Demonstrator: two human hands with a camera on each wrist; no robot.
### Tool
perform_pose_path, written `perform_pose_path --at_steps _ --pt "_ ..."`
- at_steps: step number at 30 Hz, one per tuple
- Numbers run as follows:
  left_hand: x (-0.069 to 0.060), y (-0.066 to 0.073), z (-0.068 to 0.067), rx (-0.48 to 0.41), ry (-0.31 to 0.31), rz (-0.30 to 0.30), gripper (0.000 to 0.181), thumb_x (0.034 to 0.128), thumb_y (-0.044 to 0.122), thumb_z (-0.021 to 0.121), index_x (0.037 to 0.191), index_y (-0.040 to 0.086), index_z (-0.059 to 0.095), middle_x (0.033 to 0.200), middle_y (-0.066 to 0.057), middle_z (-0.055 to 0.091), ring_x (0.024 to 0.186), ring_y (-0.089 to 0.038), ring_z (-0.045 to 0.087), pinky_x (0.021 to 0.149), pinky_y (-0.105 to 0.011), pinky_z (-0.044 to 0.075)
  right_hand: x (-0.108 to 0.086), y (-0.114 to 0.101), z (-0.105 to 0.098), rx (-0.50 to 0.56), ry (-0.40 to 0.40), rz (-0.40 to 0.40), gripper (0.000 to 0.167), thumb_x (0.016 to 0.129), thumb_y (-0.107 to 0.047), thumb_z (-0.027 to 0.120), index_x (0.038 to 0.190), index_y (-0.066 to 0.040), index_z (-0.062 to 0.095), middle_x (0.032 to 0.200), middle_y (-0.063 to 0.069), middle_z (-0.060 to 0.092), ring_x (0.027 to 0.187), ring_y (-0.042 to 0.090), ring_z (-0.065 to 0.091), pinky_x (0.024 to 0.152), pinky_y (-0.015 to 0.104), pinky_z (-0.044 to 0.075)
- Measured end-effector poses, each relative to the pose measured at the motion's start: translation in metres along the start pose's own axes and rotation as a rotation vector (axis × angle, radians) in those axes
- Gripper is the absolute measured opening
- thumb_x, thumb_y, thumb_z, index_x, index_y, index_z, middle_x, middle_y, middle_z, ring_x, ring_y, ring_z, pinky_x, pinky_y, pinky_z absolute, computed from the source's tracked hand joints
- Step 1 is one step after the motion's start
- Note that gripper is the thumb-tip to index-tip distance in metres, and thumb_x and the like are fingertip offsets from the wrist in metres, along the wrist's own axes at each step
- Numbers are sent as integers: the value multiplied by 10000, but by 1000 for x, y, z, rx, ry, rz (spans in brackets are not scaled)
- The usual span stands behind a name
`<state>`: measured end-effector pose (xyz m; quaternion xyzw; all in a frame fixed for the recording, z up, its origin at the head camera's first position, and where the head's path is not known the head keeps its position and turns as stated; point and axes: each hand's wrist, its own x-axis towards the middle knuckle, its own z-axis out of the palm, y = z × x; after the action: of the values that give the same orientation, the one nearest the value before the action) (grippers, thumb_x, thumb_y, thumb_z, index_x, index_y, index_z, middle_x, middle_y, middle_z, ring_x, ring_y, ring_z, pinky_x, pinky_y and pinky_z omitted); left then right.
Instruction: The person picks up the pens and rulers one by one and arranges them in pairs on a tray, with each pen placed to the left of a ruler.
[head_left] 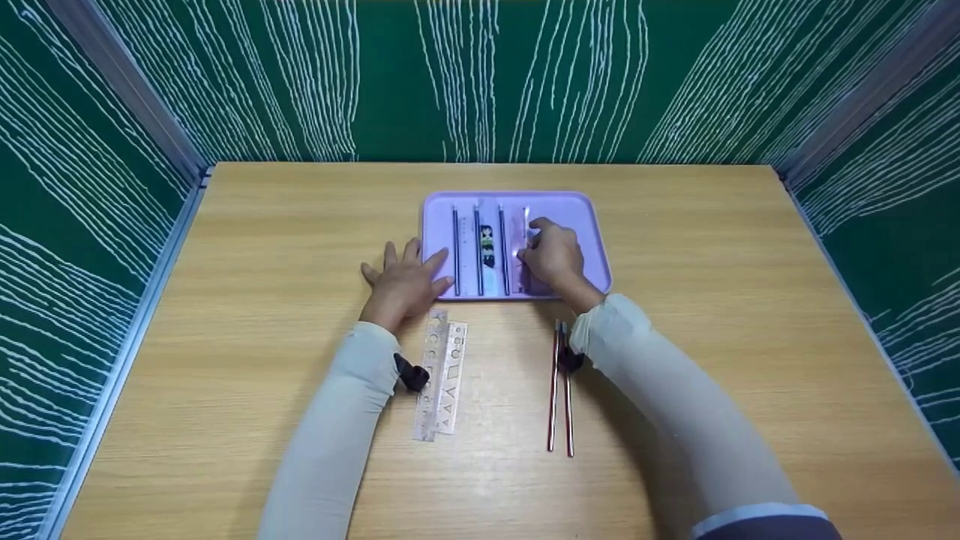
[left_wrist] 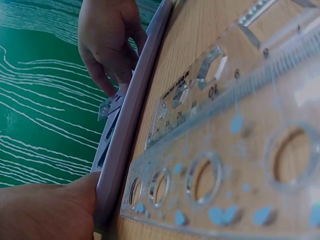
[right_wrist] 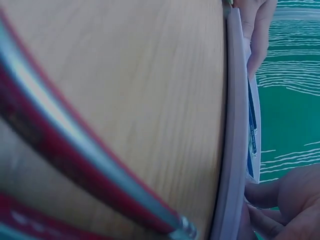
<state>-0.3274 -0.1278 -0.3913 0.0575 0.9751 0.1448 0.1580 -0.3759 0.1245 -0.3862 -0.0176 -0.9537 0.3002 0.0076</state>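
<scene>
A purple tray (head_left: 585, 202) lies on the table, with several dark pencils (head_left: 457, 251) lengthwise in it. Between them are a clear ruler (head_left: 468, 262) and a ruler with a dark and green picture (head_left: 487, 244). My right hand (head_left: 553, 255) is over the tray's right half, thumb and fingers pinching a clear, pinkish-looking ruler (head_left: 518, 232). One end of that ruler shows tilted in the left wrist view (left_wrist: 106, 107). My left hand (head_left: 405, 285) rests with spread fingers at the tray's left edge, thumb and forefinger over the rim.
Two clear stencil rulers (head_left: 452, 382) overlap on the table below my left hand. Two red pencils (head_left: 553, 397) lie side by side near my right wrist. Green walls with white lines (head_left: 390, 82) enclose the table's back and sides.
</scene>
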Motion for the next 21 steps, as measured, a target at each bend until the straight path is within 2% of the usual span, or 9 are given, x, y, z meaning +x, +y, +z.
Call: perform_pose_path --at_steps 8,18,21 --pt "1 -1 0 5 -5 6 624 1034 622 398 1609 456 222 1732 -97 43 1551 -530 -57 1087 -875 -6 -3 1 2 -22 20 -45 426 865 -143 794 1265 -71 666 993 95 761 918 276 708 798 481 583" --pt "1 -2 1 -4 1 7 633 1026 639 398 1607 461 220 1736 -102 26 1548 -533 -62 1086 -871 -26 -2 5 1 80 -25 -53 394 899 -136 771 1247 -6 639 964 139 720 881 259 651 827 422 555" --pt "1 -3 1 -6 2 8 634 1024 643 396 1606 466 216 1737 -103 19 1549 -531 -68 1083 -872 -31 -3 6 -3 112 -34 -57 382 909 -135 760 1242 3 634 963 147 715 857 245 647 785 382 555"
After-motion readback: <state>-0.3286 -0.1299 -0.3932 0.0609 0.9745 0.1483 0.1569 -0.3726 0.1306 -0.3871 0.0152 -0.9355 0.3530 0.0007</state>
